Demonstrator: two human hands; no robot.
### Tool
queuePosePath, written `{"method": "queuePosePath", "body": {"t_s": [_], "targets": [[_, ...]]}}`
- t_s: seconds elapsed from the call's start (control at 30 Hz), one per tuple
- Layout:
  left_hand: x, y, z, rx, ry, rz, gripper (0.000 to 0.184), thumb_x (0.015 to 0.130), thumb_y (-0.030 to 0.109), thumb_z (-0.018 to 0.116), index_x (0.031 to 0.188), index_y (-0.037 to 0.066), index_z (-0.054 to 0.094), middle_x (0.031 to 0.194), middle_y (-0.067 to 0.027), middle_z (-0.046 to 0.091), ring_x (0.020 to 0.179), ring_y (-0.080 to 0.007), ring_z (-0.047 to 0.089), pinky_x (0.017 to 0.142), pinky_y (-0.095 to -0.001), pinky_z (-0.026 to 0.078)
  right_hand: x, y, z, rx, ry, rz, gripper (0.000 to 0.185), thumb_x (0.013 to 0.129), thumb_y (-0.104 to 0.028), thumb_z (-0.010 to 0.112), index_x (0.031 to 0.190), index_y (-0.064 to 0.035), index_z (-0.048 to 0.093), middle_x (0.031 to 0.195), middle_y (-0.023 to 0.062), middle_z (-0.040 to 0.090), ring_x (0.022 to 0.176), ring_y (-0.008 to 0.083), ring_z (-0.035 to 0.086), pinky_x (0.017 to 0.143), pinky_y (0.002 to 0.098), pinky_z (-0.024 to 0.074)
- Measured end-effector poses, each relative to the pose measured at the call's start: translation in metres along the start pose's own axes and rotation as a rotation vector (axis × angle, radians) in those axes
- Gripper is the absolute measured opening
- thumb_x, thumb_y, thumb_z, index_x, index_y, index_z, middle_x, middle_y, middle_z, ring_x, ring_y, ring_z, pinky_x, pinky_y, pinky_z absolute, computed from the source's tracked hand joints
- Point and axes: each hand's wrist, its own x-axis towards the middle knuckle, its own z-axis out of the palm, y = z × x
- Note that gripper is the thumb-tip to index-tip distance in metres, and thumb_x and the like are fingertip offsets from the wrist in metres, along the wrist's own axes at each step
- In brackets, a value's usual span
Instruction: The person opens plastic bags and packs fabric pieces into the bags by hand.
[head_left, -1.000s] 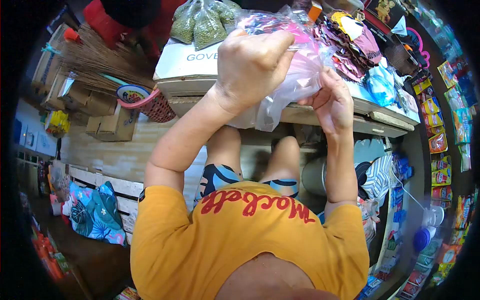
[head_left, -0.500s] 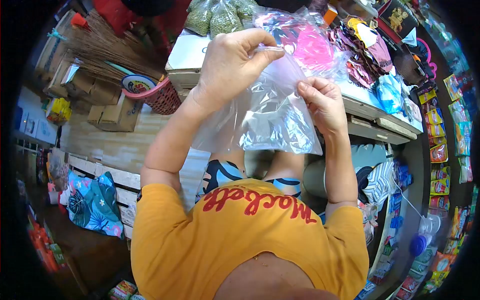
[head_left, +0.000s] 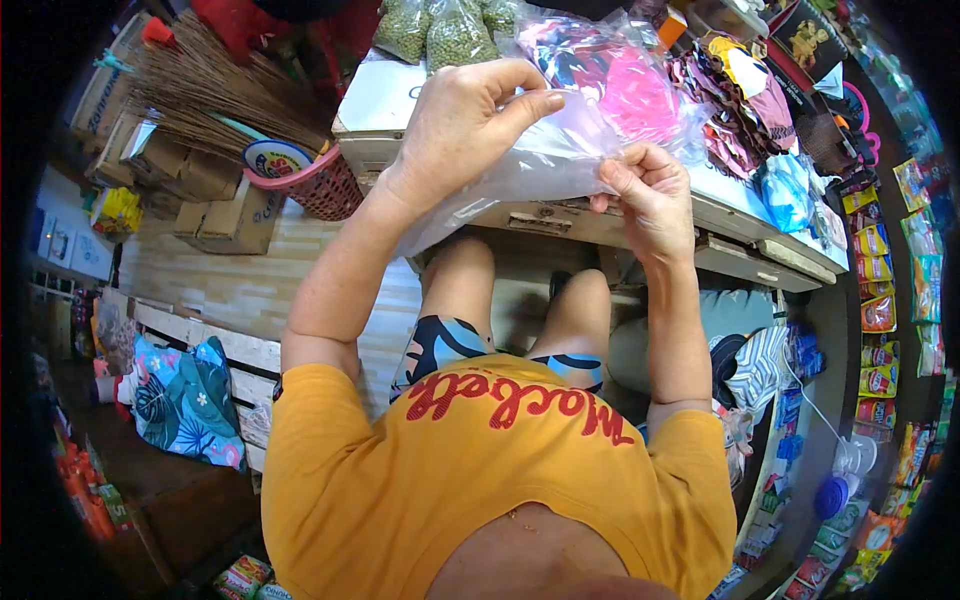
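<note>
The left hand (head_left: 480, 115) is raised at the upper centre, its back to the camera, the wrist bent inward and the fingers pointing right; thumb and forefinger come together on the clear plastic bag (head_left: 555, 165), which stretches rightward and droops at its lower left below the wrist. At the upper right of centre, the right hand (head_left: 655, 195) stands upright on a nearly vertical forearm, fingers curled, pinching the bag's right edge between thumb and forefinger. Counting across the frame: one blue floral cloth (head_left: 185, 400) lies at the left; one pink basket (head_left: 322, 188) stands at the upper left; three bags of small green beans (head_left: 460, 38) show at the top; two bare knees lie under the clear plastic bag; one blue bag (head_left: 787, 190) sits on the table (head_left: 738, 203) at the upper right. Along the far right, packets (head_left: 880, 352) hang in strips, too small to count surely.
</note>
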Motion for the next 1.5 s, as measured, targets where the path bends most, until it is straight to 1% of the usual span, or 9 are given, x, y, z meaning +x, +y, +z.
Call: {"method": "queuePosePath", "body": {"t_s": [0.47, 0.77, 0.87, 0.97, 1.03, 1.1, 1.23, 1.37, 1.5], "targets": [[-0.003, 0.011, -0.018, -0.097, 0.06, 0.0, 0.012, 0.081, 0.009, 0.065, 0.084, -0.002, 0.063, 0.067, 0.0013, 0.058, 0.063, -0.0035, 0.049, 0.056, -0.0181, 0.04, 0.001, -0.001, 0.005, -0.094, -0.043, 0.12, 0.014, 0.082, -0.012, 0.062, 0.082, 0.0017, 0.061, 0.071, 0.0063, 0.061, 0.054, 0.0114, 0.057, 0.051, 0.0226, 0.0475], [-0.005, 0.003, -0.019, -0.02, 0.038, -0.043, 0.015, 0.082, 0.012, 0.066, 0.084, -0.002, 0.063, 0.064, 0.0025, 0.056, 0.061, -0.0014, 0.047, 0.053, -0.0175, 0.036, 0.001, 0.008, 0.007, -0.169, 0.006, -0.024, 0.012, 0.081, -0.013, 0.064, 0.076, -0.0023, 0.06, 0.067, 0.0016, 0.059, 0.054, 0.0075, 0.051, 0.048, 0.0209, 0.0403], [-0.005, 0.003, -0.02, 0.018, 0.028, -0.056, 0.014, 0.079, 0.012, 0.067, 0.086, 0.0, 0.063, 0.065, -0.0005, 0.057, 0.058, -0.0058, 0.049, 0.051, -0.0207, 0.037, 0.003, 0.01, 0.008, -0.097, 0.001, -0.06, 0.01, 0.081, -0.012, 0.064, 0.076, -0.0034, 0.06, 0.066, 0.0003, 0.059, 0.053, 0.0073, 0.05, 0.049, 0.0199, 0.0393], [0.002, -0.008, -0.018, 0.405, 0.342, 0.38, 0.017, 0.075, 0.013, 0.07, 0.082, 0.001, 0.061, 0.066, -0.0051, 0.055, 0.056, -0.0155, 0.051, 0.05, -0.0258, 0.038, 0.002, 0.007, 0.013, -0.003, -0.007, 0.016, 0.009, 0.079, -0.009, 0.065, 0.074, -0.0042, 0.059, 0.066, -0.0003, 0.058, 0.056, 0.007, 0.05, 0.053, 0.0197, 0.0398], [-0.001, 0.001, -0.017, 0.589, 0.529, 0.515, 0.022, 0.07, 0.016, 0.073, 0.079, 0.002, 0.057, 0.067, -0.0079, 0.053, 0.057, -0.0213, 0.052, 0.05, -0.0292, 0.04, 0.001, 0.007, 0.014, 0.01, -0.014, 0.027, 0.008, 0.079, -0.007, 0.065, 0.075, -0.0042, 0.059, 0.068, -0.0004, 0.059, 0.058, 0.0065, 0.05, 0.054, 0.0196, 0.0392], [-0.015, 0.016, -0.011, 0.551, 0.494, 0.528, 0.028, 0.067, 0.018, 0.075, 0.077, 0.002, 0.054, 0.068, -0.0095, 0.052, 0.058, -0.0244, 0.052, 0.051, -0.0312, 0.04, 0.002, 0.007, 0.015, 0.051, -0.033, 0.006, 0.008, 0.078, -0.006, 0.066, 0.075, -0.0041, 0.059, 0.07, 0.0001, 0.06, 0.059, 0.0065, 0.05, 0.055, 0.0197, 0.0394], [-0.042, 0.035, 0.018, 0.129, 0.045, 0.23, 0.036, 0.064, 0.023, 0.079, 0.077, 0.002, 0.052, 0.068, -0.0107, 0.05, 0.057, -0.025, 0.05, 0.053, -0.0321, 0.042, 0.001, 0.006, 0.027, 0.211, -0.086, 0.002, 0.008, 0.079, -0.008, 0.066, 0.076, -0.0041, 0.06, 0.07, 0.0018, 0.061, 0.059, 0.0077, 0.053, 0.057, 0.0201, 0.0425], [-0.037, 0.024, 0.027, -0.127, -0.043, -0.001, 0.033, 0.069, 0.025, 0.074, 0.079, 0.001, 0.053, 0.07, -0.0132, 0.051, 0.064, -0.0295, 0.053, 0.058, -0.0334, 0.044, 0.005, 0.013, 0.032, 0.31, -0.033, 0.046, 0.013, 0.08, -0.013, 0.067, 0.073, -0.0059, 0.06, 0.067, 0.0017, 0.06, 0.056, 0.0085, 0.054, 0.055, 0.0214, 0.0447], [-0.039, 0.012, 0.027, -0.578, 0.011, -0.229, 0.012, 0.079, 0.009, 0.063, 0.08, 0.0, 0.055, 0.076, -0.0054, 0.06, 0.068, -0.0145, 0.056, 0.062, -0.0271, 0.045, 0.004, 0.008, 0.023, 0.191, -0.015, 0.043, 0.016, 0.079, -0.015, 0.066, 0.068, -0.0059, 0.058, 0.065, 0.0022, 0.058, 0.053, 0.0085, 0.051, 0.047, 0.0221, 0.0423]]}}
